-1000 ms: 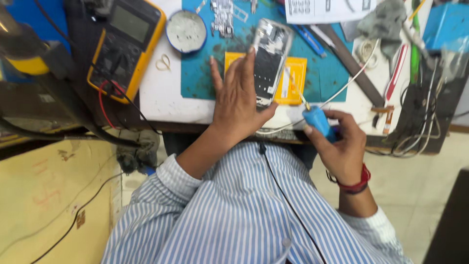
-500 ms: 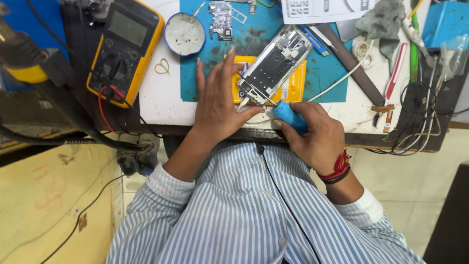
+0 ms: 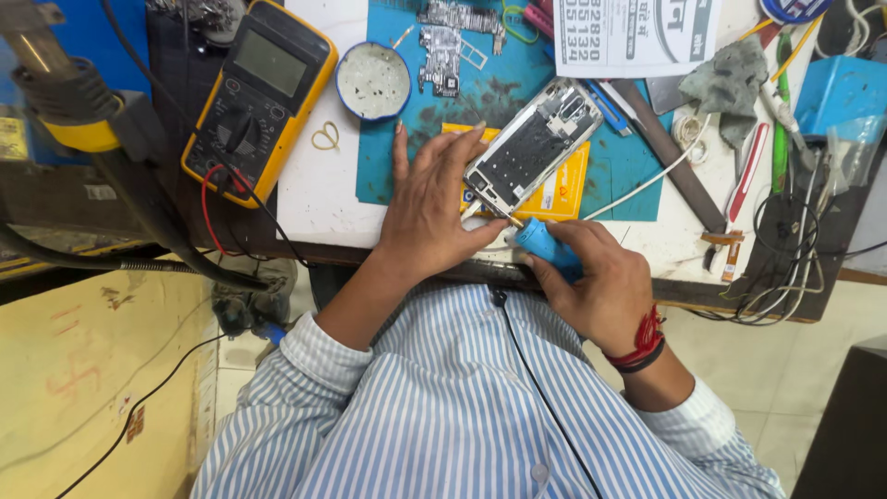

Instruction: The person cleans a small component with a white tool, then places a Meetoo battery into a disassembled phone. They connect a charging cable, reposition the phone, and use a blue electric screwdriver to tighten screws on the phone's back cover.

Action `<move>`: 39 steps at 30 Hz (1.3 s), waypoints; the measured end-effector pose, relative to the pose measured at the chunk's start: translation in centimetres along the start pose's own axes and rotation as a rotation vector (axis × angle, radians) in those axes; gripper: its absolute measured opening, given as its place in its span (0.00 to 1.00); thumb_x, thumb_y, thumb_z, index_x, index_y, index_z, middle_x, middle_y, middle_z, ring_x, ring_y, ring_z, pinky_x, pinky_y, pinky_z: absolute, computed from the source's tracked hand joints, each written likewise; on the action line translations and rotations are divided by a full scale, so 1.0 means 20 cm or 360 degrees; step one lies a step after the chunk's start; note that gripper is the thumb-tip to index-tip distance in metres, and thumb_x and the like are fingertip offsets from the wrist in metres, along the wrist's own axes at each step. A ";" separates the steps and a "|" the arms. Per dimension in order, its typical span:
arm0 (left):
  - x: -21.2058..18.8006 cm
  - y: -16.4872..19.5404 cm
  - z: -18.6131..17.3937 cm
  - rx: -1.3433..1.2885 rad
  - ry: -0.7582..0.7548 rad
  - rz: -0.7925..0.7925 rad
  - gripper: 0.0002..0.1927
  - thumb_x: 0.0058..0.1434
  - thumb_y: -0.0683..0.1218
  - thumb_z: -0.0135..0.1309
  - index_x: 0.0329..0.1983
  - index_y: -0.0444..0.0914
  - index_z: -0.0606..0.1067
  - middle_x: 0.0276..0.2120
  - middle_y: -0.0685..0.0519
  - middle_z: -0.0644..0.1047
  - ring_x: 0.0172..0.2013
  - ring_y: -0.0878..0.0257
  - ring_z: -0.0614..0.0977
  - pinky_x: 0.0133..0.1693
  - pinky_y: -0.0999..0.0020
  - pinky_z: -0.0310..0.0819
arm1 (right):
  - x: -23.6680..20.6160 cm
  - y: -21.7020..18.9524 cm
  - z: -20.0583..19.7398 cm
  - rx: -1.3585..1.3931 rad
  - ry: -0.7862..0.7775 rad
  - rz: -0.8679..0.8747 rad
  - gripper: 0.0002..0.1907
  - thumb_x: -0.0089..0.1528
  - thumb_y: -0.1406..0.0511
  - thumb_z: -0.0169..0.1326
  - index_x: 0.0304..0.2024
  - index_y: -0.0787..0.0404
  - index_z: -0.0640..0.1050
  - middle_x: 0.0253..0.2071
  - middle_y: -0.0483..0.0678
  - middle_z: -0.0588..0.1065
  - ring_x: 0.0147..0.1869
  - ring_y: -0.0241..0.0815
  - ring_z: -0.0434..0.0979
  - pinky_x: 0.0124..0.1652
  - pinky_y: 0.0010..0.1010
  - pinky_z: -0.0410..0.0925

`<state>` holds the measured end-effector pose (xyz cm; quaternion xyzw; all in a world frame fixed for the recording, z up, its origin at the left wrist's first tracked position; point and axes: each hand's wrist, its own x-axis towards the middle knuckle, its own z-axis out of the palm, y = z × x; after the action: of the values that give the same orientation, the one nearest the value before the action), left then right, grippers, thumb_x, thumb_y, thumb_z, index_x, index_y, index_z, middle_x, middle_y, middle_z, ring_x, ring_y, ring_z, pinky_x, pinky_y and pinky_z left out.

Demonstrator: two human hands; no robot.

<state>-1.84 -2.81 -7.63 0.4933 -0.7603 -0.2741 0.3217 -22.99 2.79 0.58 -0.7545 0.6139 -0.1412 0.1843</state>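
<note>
The left hand (image 3: 430,208) is lying flat, palm down and fingers spread, across the teal work mat (image 3: 397,180), and its fingertips are pressing against the lower edge of the opened phone frame (image 3: 534,148); it is not gripping the frame so much as pinning it so that it cannot slide. The frame is lying on its back, tilted diagonally, partly over a yellow card (image 3: 562,189) on the mat, with its open inside facing up (which is putting the screw points within easy reach from the near side). The right hand (image 3: 591,282) is wrapping closed around the blue handle of a screwdriver (image 3: 543,248), and the thin tip is pointing up and left into the frame's lower corner, just beside the left thumb; whether the tip is actually seated in a screw is too small to tell. Both hands are working close to the tabletop (image 3: 319,199) edge, near the person's striped shirt, so the forearms are probably steadying the fine work.

A loose circuit board (image 3: 448,42) is lying higher on the mat, apart from the frame, beside a small round tin (image 3: 373,81). A yellow multimeter (image 3: 259,92) is sitting to the left with its red and black leads trailing off the edge, well away from the hands.
</note>
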 end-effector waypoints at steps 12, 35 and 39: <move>0.00 0.00 0.00 -0.0043 0.0009 -0.0017 0.55 0.47 0.59 0.73 0.72 0.38 0.58 0.60 0.53 0.76 0.67 0.54 0.68 0.72 0.33 0.29 | 0.01 0.01 0.00 0.0004 -0.0012 0.0019 0.20 0.56 0.58 0.68 0.46 0.62 0.81 0.45 0.52 0.81 0.35 0.50 0.82 0.34 0.36 0.74; 0.00 -0.02 0.02 -0.0010 0.0010 0.0010 0.50 0.47 0.59 0.73 0.68 0.37 0.63 0.58 0.51 0.78 0.66 0.53 0.69 0.71 0.32 0.29 | 0.02 0.02 -0.01 -0.0123 -0.0024 -0.0076 0.21 0.56 0.57 0.68 0.47 0.61 0.81 0.47 0.52 0.81 0.35 0.51 0.83 0.34 0.37 0.74; 0.00 -0.02 0.02 0.0004 0.0011 0.0016 0.50 0.47 0.59 0.73 0.67 0.37 0.63 0.58 0.50 0.78 0.66 0.52 0.69 0.71 0.32 0.29 | 0.02 0.03 -0.01 -0.0112 -0.0024 -0.0038 0.21 0.56 0.57 0.68 0.48 0.60 0.81 0.47 0.52 0.81 0.35 0.51 0.83 0.34 0.37 0.74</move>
<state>-1.88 -2.95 -8.17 0.4909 -0.7619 -0.2698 0.3251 -23.42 2.24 0.51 -0.7688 0.6081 -0.1161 0.1604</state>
